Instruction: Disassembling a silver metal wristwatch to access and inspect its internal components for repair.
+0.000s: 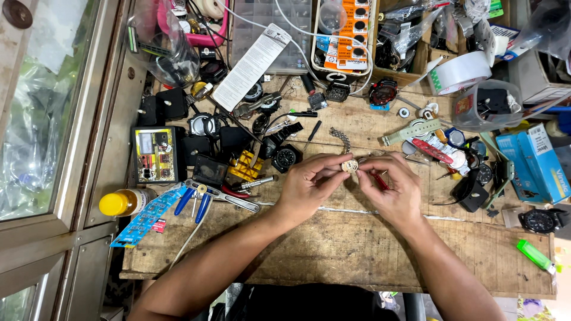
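Note:
My left hand [309, 181] pinches a small round gold-coloured watch case [349, 165] between thumb and fingers, just above the middle of the wooden workbench [333, 249]. My right hand [389, 187] meets it from the right and holds a thin red-handled tool [380, 181], its tip at the watch case. A loose metal watch bracelet [340, 139] lies on the bench just beyond the hands.
Black watches [286, 157] and small black boxes crowd the left. Blue-handled pliers [196, 204], a yellow-capped bottle [122, 202] and a tester [156, 154] lie far left. A tape roll [461, 72], blue box [538, 160], green lighter [533, 254] and black watch [540, 220] sit right.

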